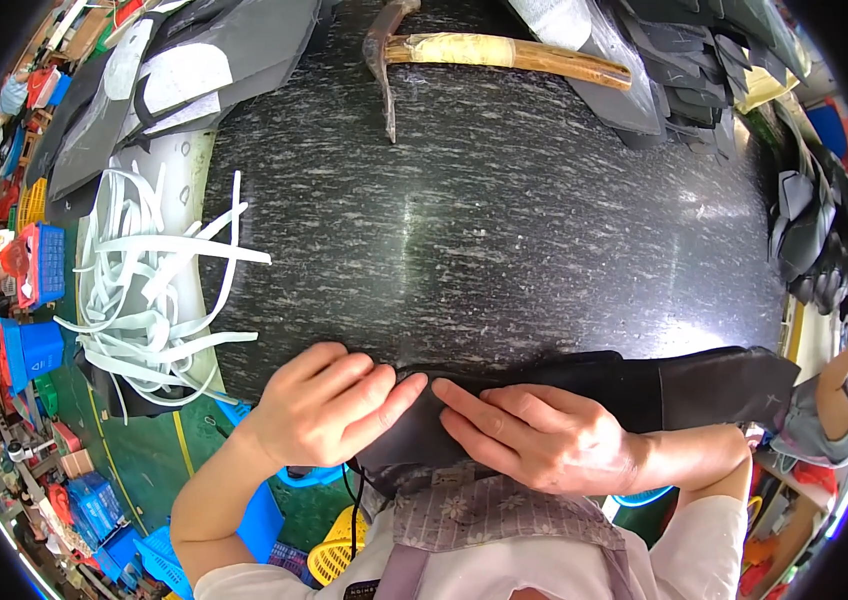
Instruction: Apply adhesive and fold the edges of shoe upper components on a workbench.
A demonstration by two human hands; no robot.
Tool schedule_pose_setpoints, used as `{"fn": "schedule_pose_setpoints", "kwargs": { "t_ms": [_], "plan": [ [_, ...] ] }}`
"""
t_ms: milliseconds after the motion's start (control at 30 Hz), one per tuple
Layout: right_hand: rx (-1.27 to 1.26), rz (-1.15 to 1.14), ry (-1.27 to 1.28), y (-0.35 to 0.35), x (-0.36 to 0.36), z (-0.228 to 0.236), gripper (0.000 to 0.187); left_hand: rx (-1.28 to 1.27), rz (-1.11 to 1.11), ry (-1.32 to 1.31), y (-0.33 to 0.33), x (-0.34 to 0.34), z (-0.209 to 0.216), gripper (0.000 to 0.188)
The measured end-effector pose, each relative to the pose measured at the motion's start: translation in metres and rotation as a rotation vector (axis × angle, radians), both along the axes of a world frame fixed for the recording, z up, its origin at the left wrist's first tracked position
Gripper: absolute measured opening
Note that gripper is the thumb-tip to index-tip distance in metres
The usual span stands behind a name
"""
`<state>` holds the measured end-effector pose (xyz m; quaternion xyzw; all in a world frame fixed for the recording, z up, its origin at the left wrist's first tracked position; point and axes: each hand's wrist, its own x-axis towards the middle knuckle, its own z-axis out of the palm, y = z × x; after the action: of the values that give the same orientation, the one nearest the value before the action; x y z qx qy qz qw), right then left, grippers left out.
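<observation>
A long black piece of leather-like material (634, 392) lies along the table's near edge, its right end reaching the table's right side. My left hand (329, 405) is closed at the left end of the piece, thumb and fingers pinching its edge. Close beside it, my right hand (544, 430) presses its bent fingers on the same edge, with the thumb side against the material. The two hands' fingertips nearly meet. Whatever lies under the fingertips is hidden.
A hammer (504, 52) with a tape-wrapped wooden handle lies at the table's far side. White strips (159, 290) hang over the left edge. Dark cut pieces are stacked at far left (234, 70) and far right (684, 75). Another person's arm (837, 390) shows at right.
</observation>
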<state>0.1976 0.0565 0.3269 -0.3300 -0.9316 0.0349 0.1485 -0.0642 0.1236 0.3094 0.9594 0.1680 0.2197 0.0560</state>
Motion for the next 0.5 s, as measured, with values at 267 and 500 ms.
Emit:
{"fn": "schedule_pose_setpoints", "kwargs": {
  "t_ms": [267, 500],
  "plan": [
    [-0.059, 0.093, -0.066, -0.005, 0.007, -0.001, 0.039, -0.452, 0.09, -0.145, -0.041, 0.029, 0.017, 0.044],
    [-0.49, -0.004, -0.024, 0.007, 0.066, 0.035, 0.031, -0.39, 0.054, 0.217, -0.053, 0.027, 0.007, 0.048]
  ]
}}
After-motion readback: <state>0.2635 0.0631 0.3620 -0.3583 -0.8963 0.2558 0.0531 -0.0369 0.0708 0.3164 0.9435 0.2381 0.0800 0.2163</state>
